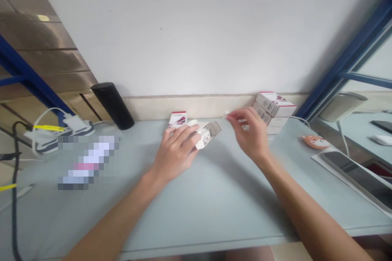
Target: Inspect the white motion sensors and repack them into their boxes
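Box (pixel 200 143), one, white outside, greyish on the turned-out end flap, the open end pointing right; pale contents show within, too blurred to identify. Located above the middle of the tabletop (pixel 190 204), toward the back, tilted; whether its underside touches the surface cannot be told. Handling, by judgement: light, thin card, stiff along the folded edges but soft across the broad faces, so liable to dent if squeezed; card probably smooth yet not truly slippery; flap the weakest part, easily creased or torn. Best hold: both long sides, behind the opening, with light pressure, flap left free. Left hand (pixel 176 147): fingers wrapped over the box from its left end, holding it. Right hand (pixel 251 130): raised to the right of the flap, apart from the box, fingers narrowed to a pinch with a small white piece (pixel 227 113) at their tips, its nature unclear. Just behind the left hand: red-edged carton (pixel 178 119), white with dark red print, partly covered. Behind the right hand: stack (pixel 277 110) of similar cartons, against the wall. Farther left: black bottle (pixel 113 106), upright. Farther right: orange item (pixel 316 142), beside a dark phone (pixel 357 175).
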`<state>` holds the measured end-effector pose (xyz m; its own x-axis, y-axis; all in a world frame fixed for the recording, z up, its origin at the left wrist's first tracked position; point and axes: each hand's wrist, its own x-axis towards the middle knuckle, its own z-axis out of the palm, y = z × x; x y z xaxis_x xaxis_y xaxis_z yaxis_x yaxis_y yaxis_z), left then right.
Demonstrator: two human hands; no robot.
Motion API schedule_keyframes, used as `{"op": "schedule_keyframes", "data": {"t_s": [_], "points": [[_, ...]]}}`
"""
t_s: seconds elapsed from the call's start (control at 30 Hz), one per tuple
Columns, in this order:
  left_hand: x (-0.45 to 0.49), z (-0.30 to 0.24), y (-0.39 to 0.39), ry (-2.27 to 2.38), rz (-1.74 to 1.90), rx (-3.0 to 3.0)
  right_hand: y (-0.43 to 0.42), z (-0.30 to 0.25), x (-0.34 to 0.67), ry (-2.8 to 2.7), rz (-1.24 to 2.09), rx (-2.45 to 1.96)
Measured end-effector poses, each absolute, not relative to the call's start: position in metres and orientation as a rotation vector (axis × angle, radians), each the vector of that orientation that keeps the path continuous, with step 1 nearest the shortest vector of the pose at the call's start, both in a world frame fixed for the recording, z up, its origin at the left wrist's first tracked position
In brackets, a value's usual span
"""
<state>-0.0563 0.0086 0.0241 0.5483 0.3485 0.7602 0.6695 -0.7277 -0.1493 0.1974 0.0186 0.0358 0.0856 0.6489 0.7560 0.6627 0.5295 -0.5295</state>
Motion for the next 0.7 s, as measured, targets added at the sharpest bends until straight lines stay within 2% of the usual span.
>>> {"op": "schedule_keyframes", "data": {"t_s": [0.1,0.2,0.4,0.47,0.57,0.7], "points": [[-0.057,0.023,0.009,-0.825,-1.033,-2.370,0.029,0.028,0.207,-1.614,0.031,-1.466],[-0.057,0.022,0.010,-0.823,-1.037,-2.366,0.038,0.008,0.207,-1.803,0.233,-1.725],[-0.054,0.024,0.010,-0.791,-1.067,-2.336,0.045,-0.017,0.199,-1.869,0.225,-1.760],[-0.054,0.024,0.010,-0.785,-1.064,-2.326,0.042,-0.011,0.199,-1.791,0.134,-1.697],[-0.055,0.023,0.010,-0.797,-1.047,-2.323,0.027,0.010,0.193,-1.705,-0.035,-1.307],[-0.056,0.022,0.009,-0.806,-1.010,-2.356,0.001,0.030,0.175,-1.947,-0.126,-0.888]]}}
